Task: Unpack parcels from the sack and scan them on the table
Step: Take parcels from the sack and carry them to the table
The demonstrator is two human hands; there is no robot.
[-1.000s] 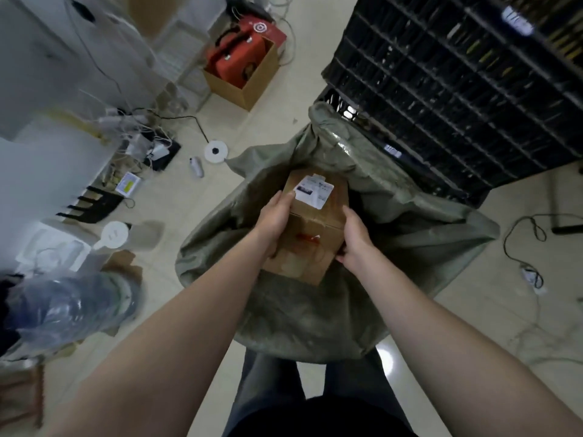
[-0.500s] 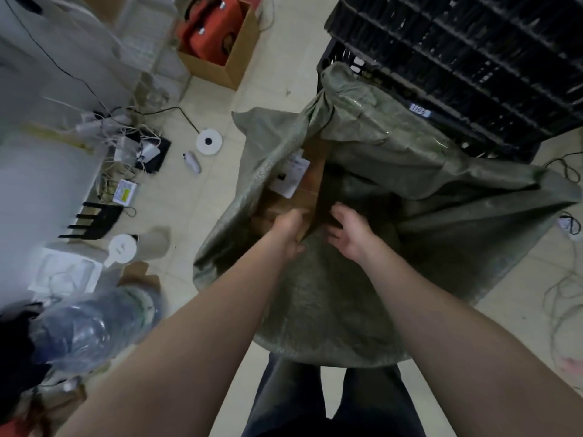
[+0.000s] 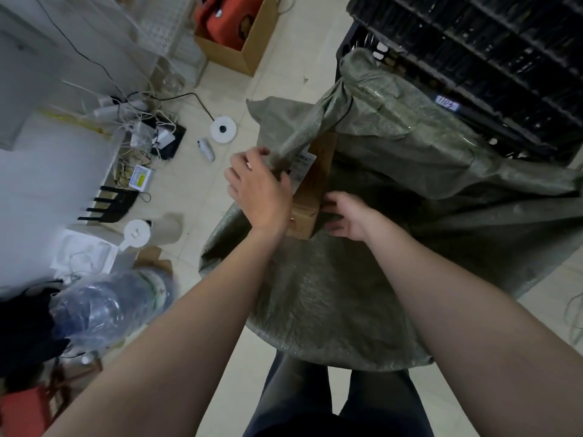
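Note:
A large olive woven sack (image 3: 331, 304) lies open on the floor in front of my legs. A brown cardboard parcel (image 3: 315, 187) with a white label (image 3: 303, 164) sits in its mouth, partly covered by a fold of sack fabric. My left hand (image 3: 260, 190) is over the parcel's left side, and its fingers grip that fold of the sack. My right hand (image 3: 348, 217) is at the parcel's lower right corner, with loosely curved fingers touching the box's side. The parcel's lower part is hidden behind my left hand.
Stacked black crates (image 3: 473, 58) stand behind the sack at the right. A white table (image 3: 47, 171) is at the left, with cables, a black router (image 3: 107, 205) and a white disc (image 3: 223, 128) on the floor. A cardboard box with red cases (image 3: 233, 36) stands farther back.
One second ago both hands held the parcel above the sack. It has since gone down into the sack's mouth. My left hand has moved up and taken hold of the sack's fold.

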